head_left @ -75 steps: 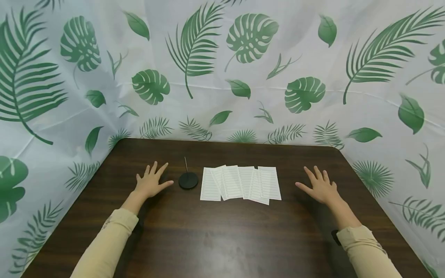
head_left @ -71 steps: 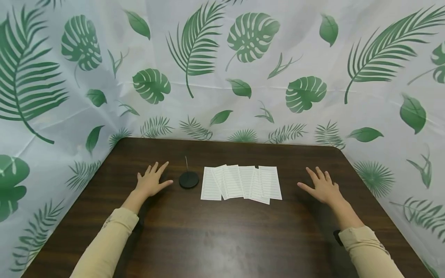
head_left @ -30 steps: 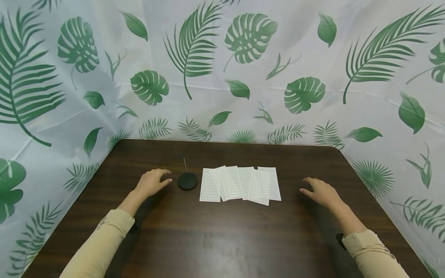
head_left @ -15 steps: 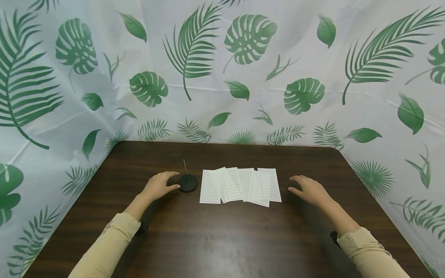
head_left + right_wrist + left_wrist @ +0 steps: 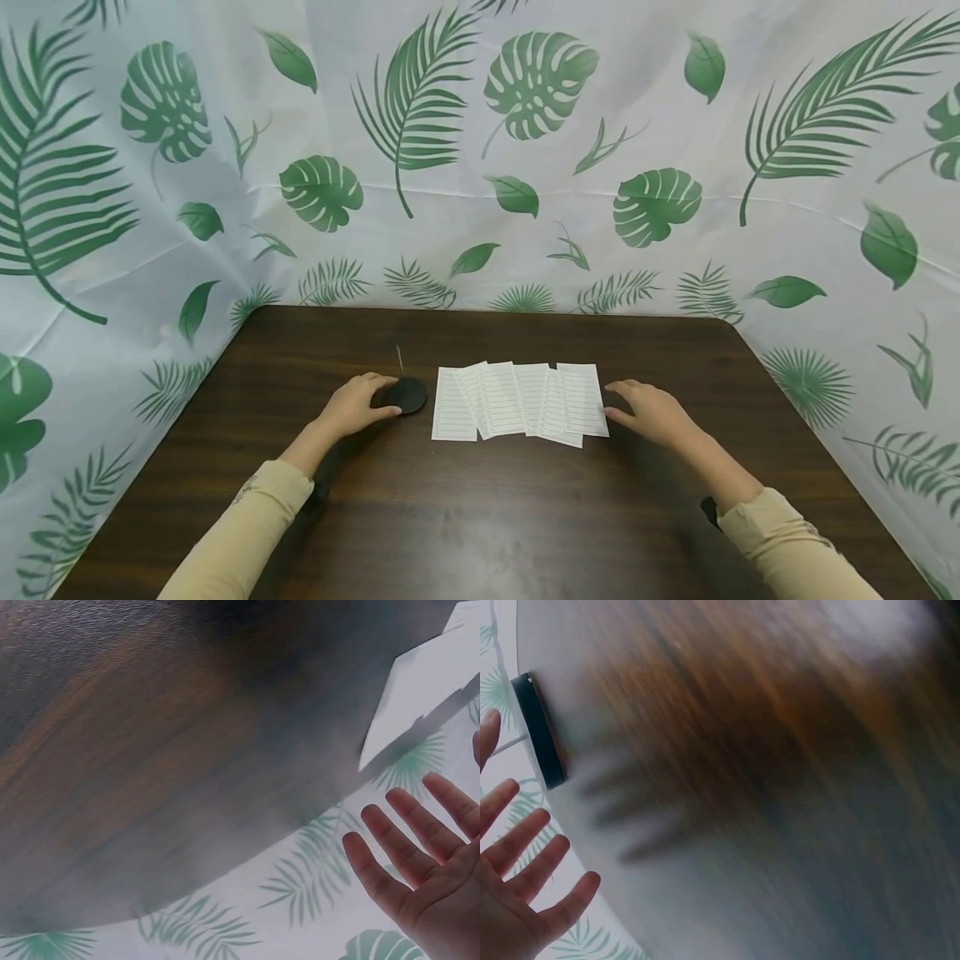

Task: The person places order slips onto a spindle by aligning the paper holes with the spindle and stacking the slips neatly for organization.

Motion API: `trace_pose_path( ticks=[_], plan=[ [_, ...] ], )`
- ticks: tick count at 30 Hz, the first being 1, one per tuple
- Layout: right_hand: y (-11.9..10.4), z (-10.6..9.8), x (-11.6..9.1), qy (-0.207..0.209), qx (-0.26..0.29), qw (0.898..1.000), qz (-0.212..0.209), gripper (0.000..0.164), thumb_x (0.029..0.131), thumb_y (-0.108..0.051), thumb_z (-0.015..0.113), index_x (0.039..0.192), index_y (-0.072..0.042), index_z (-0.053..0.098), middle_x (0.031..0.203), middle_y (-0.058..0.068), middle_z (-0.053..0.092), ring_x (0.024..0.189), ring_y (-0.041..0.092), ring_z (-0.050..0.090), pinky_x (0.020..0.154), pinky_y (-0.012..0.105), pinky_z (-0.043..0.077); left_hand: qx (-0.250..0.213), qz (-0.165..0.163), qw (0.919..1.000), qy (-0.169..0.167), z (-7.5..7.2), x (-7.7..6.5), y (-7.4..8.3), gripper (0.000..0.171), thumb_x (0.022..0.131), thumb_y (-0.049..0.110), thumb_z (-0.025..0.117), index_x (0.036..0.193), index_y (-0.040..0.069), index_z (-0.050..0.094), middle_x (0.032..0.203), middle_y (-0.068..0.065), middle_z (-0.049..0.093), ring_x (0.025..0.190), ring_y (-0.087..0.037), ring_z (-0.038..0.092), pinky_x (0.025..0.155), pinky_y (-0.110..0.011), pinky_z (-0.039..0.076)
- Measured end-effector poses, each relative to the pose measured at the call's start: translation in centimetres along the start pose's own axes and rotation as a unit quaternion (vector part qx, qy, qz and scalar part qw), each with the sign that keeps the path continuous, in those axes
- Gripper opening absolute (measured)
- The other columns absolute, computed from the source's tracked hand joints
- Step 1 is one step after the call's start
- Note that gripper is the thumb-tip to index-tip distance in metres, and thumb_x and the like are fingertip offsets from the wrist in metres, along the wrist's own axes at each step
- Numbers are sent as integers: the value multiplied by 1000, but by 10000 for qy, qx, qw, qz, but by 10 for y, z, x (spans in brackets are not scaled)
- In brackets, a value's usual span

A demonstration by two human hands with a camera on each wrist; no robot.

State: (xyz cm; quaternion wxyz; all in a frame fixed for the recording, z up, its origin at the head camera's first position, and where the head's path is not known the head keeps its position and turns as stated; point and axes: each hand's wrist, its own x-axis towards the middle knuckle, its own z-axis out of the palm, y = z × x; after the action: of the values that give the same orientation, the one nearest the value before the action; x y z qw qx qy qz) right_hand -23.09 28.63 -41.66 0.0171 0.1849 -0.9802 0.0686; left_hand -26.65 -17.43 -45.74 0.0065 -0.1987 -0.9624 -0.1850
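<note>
A paper spike [image 5: 410, 397], a round black base with a thin upright metal rod, stands left of the middle of the table. My left hand [image 5: 356, 407] is at its left edge, thumb in front and fingers behind. In the left wrist view that hand's fingers [image 5: 536, 862] are spread, and the dark base shows beyond them. Several lined white paper slips [image 5: 501, 400] lie in an overlapping row right of the spike. At the row's right end is my right hand [image 5: 654, 411], thumb and fingertips right by the last slip [image 5: 582, 398]. Its fingers look relaxed in the right wrist view.
The dark wood-grain table [image 5: 480, 517] has rounded far corners. A white cloth backdrop [image 5: 450, 242] with green leaf prints rises behind it and along both sides. A dark band [image 5: 710, 510] shows at the right sleeve's cuff.
Both hands have moved inward from spread positions, their fingers bending a little. The left has come to the spike's base, the right to the slips' right edge. Spike and slips lie as before.
</note>
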Motion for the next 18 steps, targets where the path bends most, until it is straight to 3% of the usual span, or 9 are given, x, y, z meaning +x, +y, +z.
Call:
trace_pose_path(
  ticks=[6,18],
  plan=[
    [-11,-4,5,91,-108,9998,-169,44,88,-27,66,118,5,60,116,26,61,98,39,63,78,51,54,199,-1,9998,-29,1,3,5,64,83,44,69,133,7,52,132,-20,52,118,-42,50,91,-58,48],
    [-40,-14,12,198,-82,9974,-684,43,88,-27,66,118,2,61,116,21,63,101,39,62,82,53,54,209,-393,9986,-291,6,8,5,70,79,47,72,134,9,52,132,-21,52,117,-42,50,90,-60,47]
  ],
)
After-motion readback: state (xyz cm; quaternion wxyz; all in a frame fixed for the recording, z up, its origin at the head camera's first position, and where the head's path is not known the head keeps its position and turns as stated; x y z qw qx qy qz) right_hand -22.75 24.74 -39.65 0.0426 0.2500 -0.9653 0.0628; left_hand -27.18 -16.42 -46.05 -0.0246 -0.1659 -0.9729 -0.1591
